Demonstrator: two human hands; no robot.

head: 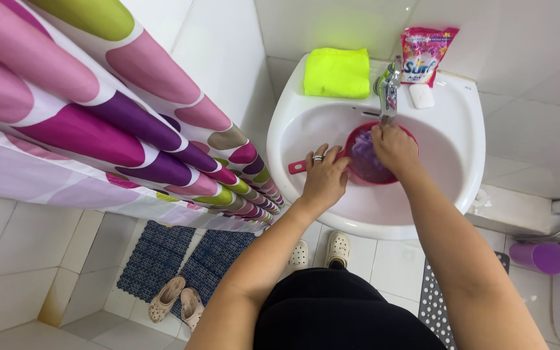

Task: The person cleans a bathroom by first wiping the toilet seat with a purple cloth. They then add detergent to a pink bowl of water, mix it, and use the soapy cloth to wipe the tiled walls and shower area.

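Two bare hands are seen at a white sink [461,104], where a pink scoop [364,170] is steadied by the left hand [324,176] while a purple cloth [363,150] inside it is gripped, under the tap [387,87], by the right hand [393,148], rinsing apparently unfinished.

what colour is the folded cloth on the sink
Bright yellow-green folded cloth, resting on the sink rim; head view.

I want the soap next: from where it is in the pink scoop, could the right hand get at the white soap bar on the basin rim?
Probably yes. The right hand is in the pink plastic scoop under the metal tap; the white soap bar lies just right of the tap with nothing between.
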